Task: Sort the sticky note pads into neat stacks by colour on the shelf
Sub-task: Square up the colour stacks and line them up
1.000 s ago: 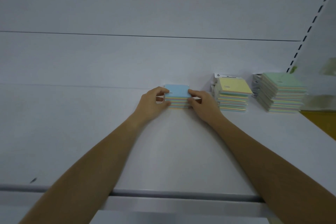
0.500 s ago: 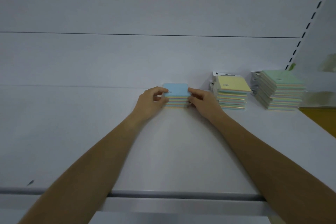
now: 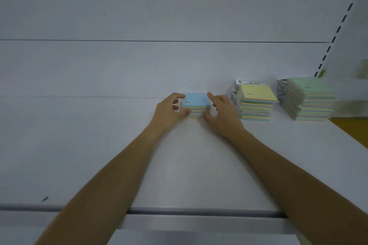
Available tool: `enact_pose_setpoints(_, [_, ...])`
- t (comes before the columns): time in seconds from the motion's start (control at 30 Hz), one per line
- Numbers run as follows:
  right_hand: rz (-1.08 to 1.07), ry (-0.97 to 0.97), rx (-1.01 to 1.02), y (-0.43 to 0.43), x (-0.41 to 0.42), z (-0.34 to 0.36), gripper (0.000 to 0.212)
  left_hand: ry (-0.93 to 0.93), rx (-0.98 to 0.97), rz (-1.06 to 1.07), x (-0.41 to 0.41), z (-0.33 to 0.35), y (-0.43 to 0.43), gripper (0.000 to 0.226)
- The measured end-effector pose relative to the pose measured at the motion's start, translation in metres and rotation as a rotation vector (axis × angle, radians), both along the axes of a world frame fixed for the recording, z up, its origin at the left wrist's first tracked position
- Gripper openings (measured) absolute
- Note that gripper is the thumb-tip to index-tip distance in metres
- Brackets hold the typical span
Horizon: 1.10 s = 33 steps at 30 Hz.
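A short stack of sticky note pads with a blue top [image 3: 196,100] rests on the white shelf [image 3: 99,145] near the back wall. My left hand [image 3: 169,110] presses its left side and my right hand [image 3: 222,112] presses its right side, fingers curled around the edges. To the right stands a taller stack with a yellow top [image 3: 256,95], and further right a stack with a green top [image 3: 310,87]. Each stack shows striped pastel edges.
The shelf's front lip [image 3: 199,210] runs across the bottom. A slotted upright [image 3: 338,26] rises at the right rear corner. Beyond the shelf's right edge lies a wooden surface [image 3: 352,127]. A small dark mark [image 3: 45,198] sits near the front left.
Both hands stay clamped on the blue-topped stack. The thumbs have shifted slightly along its front edge; the stack has barely moved.
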State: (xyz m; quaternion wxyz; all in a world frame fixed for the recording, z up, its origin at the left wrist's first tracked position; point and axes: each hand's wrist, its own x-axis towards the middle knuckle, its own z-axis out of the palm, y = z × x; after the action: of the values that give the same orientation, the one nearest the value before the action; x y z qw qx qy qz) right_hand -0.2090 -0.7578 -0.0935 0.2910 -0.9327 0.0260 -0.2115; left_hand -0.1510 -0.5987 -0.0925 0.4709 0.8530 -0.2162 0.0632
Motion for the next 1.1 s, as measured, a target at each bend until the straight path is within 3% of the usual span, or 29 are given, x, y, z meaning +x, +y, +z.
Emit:
enact_pose_setpoints(0.17, [0.009, -0.257, -0.014, -0.009, -0.01, 0.033, 0.049, -0.184, 0.01, 0.09, -0.009, 0.018, -0.007, 0.042])
enact_pose_setpoints(0.3, [0.006, -0.359, -0.062, -0.059, -0.022, 0.06, 0.045, -0.272, 0.077, 0.027, -0.022, 0.041, -0.046, 0.041])
enact_pose_setpoints(0.5, [-0.125, -0.205, -0.062, -0.131, -0.049, 0.045, 0.048, -0.171, 0.06, -0.043, -0.052, 0.044, -0.139, 0.046])
enact_pose_setpoints(0.63, [-0.083, -0.157, 0.034, -0.146, -0.05, 0.015, 0.059, 0.07, -0.086, 0.06, -0.064, 0.027, -0.176, 0.051])
enact_pose_setpoints(0.77, [-0.008, 0.023, 0.114, -0.147, -0.047, 0.004, 0.077, 0.255, -0.107, 0.022, -0.067, 0.014, -0.176, 0.077])
enact_pose_setpoints(0.87, [-0.033, 0.125, 0.161, -0.148, -0.042, -0.001, 0.077, 0.248, -0.018, -0.017, -0.066, 0.006, -0.169, 0.099])
enact_pose_setpoints(1.03, [-0.049, 0.111, 0.293, -0.148, -0.05, 0.003, 0.071, 0.071, 0.061, 0.014, -0.069, 0.003, -0.169, 0.059])
enact_pose_setpoints(1.1, [-0.051, 0.096, 0.315, -0.149, -0.052, 0.003, 0.07, 0.018, 0.068, 0.021, -0.067, 0.001, -0.17, 0.058])
